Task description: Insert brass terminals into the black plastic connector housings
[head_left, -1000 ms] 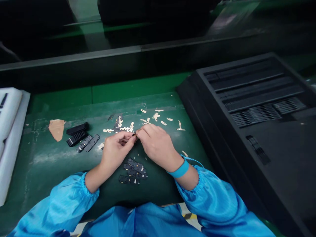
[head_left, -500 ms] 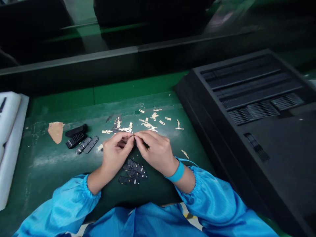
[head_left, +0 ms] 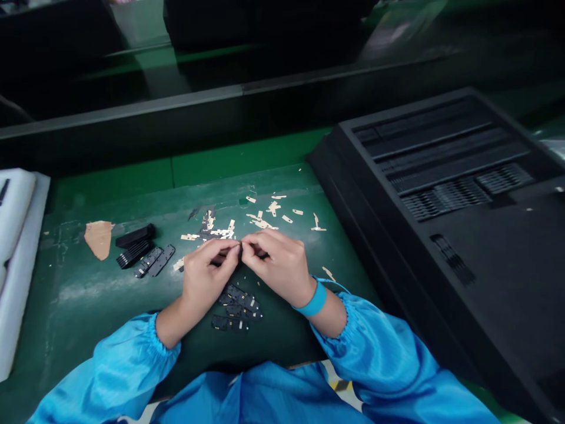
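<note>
My left hand and my right hand meet fingertip to fingertip above the green mat. Both are closed in a pinch, and whatever lies between the fingertips is too small and too hidden to name. Just below them, towards me, lies a small pile of black plastic parts with tiny metal contacts. Beyond my fingers, pale flat cut pieces are scattered over the mat. A blue band with a cord circles my right wrist.
Left of my hands sit black stacked parts and two loose dark parts, with a brown scrap farther left. White foam borders the left side. A large black tray with rows of slots fills the right. A dark ledge runs across the back.
My fingers have shifted slightly, with the right fingertips a little farther from the left ones. The view has moved a bit; the parts on the mat lie as before.
</note>
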The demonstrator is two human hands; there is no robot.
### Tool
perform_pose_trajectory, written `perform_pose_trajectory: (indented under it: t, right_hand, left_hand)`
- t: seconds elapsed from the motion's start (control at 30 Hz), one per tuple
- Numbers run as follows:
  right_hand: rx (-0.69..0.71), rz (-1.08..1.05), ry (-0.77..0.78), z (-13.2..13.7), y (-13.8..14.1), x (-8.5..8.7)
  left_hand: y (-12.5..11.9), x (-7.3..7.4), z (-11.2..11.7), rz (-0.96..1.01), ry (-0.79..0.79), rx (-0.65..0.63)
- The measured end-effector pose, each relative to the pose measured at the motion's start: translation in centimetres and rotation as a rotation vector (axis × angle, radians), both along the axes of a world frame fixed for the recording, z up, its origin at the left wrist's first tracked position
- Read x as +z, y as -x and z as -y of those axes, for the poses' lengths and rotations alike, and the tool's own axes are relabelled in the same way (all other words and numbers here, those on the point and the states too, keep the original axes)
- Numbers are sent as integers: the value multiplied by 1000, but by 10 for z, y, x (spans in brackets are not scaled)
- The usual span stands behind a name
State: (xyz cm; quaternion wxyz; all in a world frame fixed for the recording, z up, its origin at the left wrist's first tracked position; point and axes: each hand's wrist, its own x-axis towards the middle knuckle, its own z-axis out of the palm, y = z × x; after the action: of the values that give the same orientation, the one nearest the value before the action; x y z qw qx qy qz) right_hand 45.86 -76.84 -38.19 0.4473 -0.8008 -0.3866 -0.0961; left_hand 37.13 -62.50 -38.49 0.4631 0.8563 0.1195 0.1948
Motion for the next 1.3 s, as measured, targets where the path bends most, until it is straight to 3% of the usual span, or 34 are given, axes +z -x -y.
perform_pose_trajectory:
  t: [0.1,0.17,0.33,0.4,0.47,0.6,0.7,0.83,0.93,1.0,1.17,1.3]
  right_hand:
    - [-60,-95,-25,3,-11,1]
    - [-121,-60,21,11,-25,1]
    - [-364,89,369,34,-54,1]
    - [-286,35,323,34,-51,2]
    - [-98,-145,178,28,-40,5]
    - [251,-859,-72,13,-13,8]
    - [294,-1148,-185,8,-5,8]
    - [300,-1219,-218,8,-2,7]
    - [284,-1124,-158,11,-3,6]
    - [229,-1034,-103,12,-6,4]
    - [165,-927,-20,10,-8,0]
    - [206,-920,43,7,-6,2]
  left_hand:
    - [-1,-3,-2,-64,228,47]
    - [-1,-6,-5,-43,213,63]
    - [-1,-9,-24,228,-369,-28]
    - [0,-9,-31,299,-497,-109]
    - [2,-7,-35,348,-531,-182]
    - [5,-4,-37,432,-593,-306]
    - [6,-2,-35,432,-629,-382]
    - [8,5,-24,420,-681,-402]
    - [15,15,-18,313,-723,-354]
    - [28,22,-23,159,-750,-248]
    - [74,31,-66,-211,-870,211]
    - [85,24,-85,-503,-879,281]
